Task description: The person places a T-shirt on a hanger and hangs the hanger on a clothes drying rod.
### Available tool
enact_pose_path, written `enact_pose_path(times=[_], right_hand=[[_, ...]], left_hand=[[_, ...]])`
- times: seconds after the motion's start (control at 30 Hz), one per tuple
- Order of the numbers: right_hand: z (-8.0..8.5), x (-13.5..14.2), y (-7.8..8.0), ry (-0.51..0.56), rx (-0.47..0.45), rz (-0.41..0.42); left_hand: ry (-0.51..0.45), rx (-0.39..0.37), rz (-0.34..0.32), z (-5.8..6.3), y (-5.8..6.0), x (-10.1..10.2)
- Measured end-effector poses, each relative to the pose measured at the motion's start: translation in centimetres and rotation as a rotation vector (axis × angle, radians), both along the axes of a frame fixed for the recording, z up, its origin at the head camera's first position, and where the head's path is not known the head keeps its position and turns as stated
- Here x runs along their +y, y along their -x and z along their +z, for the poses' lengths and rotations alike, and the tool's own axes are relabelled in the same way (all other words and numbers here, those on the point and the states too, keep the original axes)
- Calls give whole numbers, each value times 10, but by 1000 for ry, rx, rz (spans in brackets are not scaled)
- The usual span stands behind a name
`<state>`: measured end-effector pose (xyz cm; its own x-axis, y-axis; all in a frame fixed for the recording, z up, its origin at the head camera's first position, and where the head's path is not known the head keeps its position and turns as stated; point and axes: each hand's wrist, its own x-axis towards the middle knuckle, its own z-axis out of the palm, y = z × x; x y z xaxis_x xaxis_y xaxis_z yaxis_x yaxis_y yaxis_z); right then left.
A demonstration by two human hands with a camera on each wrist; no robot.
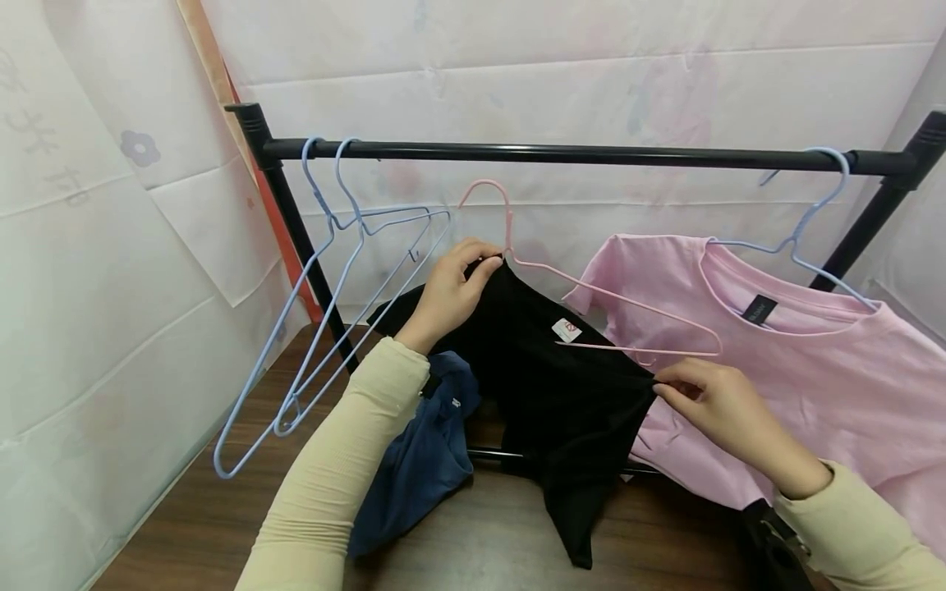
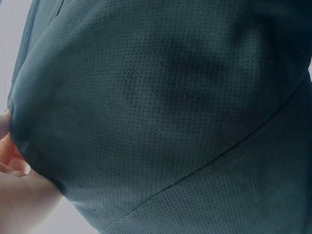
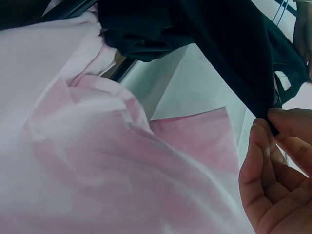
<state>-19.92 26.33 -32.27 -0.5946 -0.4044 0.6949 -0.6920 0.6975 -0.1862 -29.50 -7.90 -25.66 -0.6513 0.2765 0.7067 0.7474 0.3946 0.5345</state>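
A black shirt [image 1: 547, 386] hangs stretched between the two hands in the head view, a white label [image 1: 567, 330] near its upper edge. My left hand [image 1: 452, 287] pinches the shirt's top beside the neck of a pink hanger [image 1: 613, 293]; whether it also grips the hanger cannot be told. The hanger's right arm lies outside the cloth, its left part hidden. My right hand [image 1: 713, 402] pinches the shirt's lower right corner between thumb and fingers. Dark cloth fills most of the left wrist view, with the left hand [image 2: 24, 190] at its edge. The right wrist view shows the right hand's pinch [image 3: 282, 180].
A black rail [image 1: 576, 156] crosses above. Two blue hangers [image 1: 325, 246] hang at its left. A pink T-shirt [image 1: 798, 386] hangs at the right on another blue hanger [image 1: 801, 230]. Blue cloth [image 1: 429, 460] lies low behind the left forearm, over the brown wooden tabletop [image 1: 473, 533].
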Motion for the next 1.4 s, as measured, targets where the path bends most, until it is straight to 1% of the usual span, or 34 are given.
enact_pose_path(times=[0.23, 0.4, 0.57, 0.7, 0.87, 1.0, 1.13, 1.3, 1.4], right_hand=[[-4, 8, 5, -39, -28, -51], [-4, 14, 8, -38, -26, -76], [-1, 24, 11, -23, -20, -118], [4, 29, 9, 0, -30, -151], [11, 34, 5, 18, -58, -164], [13, 39, 3, 27, -71, -170], [15, 41, 2, 47, -51, -179], [21, 42, 0, 90, -26, -202], [24, 42, -2, 104, -32, -213]], left_hand=[[-30, 24, -10, 0, 0, 0], [-49, 20, -29, 0, 0, -1], [-42, 23, -33, -1, -1, -3], [-33, 25, -29, -1, 0, -4], [-27, 46, -24, -3, 1, -6], [-32, 52, -30, -4, 1, -6], [-38, 47, -26, -4, 1, -8], [-34, 59, -13, -5, 2, -10], [-24, 68, -13, -6, 3, -10]])
